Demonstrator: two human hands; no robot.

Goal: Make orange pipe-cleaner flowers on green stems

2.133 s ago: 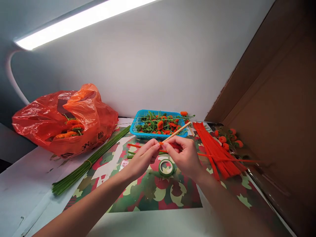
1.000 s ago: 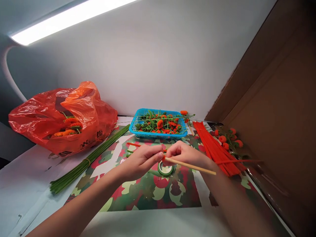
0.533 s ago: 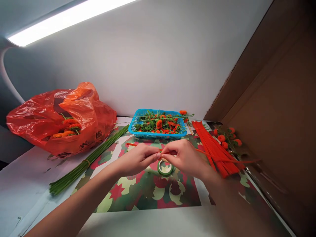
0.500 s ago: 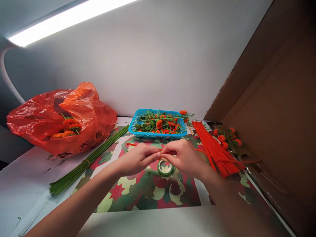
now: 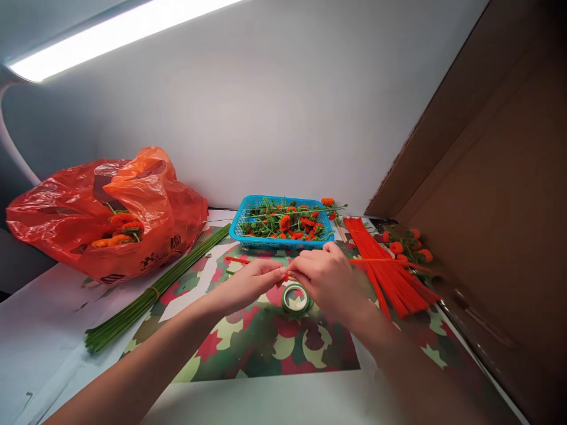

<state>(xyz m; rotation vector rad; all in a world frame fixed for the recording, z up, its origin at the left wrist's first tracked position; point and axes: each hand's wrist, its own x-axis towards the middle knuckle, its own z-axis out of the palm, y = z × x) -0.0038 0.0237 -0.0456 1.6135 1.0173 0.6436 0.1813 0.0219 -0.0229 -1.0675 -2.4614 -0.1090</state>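
Observation:
My left hand (image 5: 250,287) is closed, its thumb and fingertips pinching an orange pipe cleaner (image 5: 357,260) in front of the basket. My right hand (image 5: 325,277) pinches the same pipe cleaner right beside it, and the fingertips of both hands meet. A long end runs out to the right past my right hand, over the bundle. Another orange piece (image 5: 238,260) shows left of my left hand; whether it is the same strand I cannot tell. A small orange bit shows under the fingertips. Below the hands, a roll of green tape (image 5: 286,302) lies flat on the patterned mat.
A blue basket (image 5: 283,242) holds green and orange pipe-cleaner pieces. At the left are a red plastic bag (image 5: 177,206) and a banded green pipe-cleaner bundle (image 5: 133,311). Orange pipe cleaners (image 5: 385,277) and orange pompom flowers (image 5: 396,248) lie right, beside a cardboard wall (image 5: 487,177).
My right hand has turned and lifted slightly at the knuckles. The long end of the pipe cleaner on the right has swung upward. An orange bit now shows below the fingertips.

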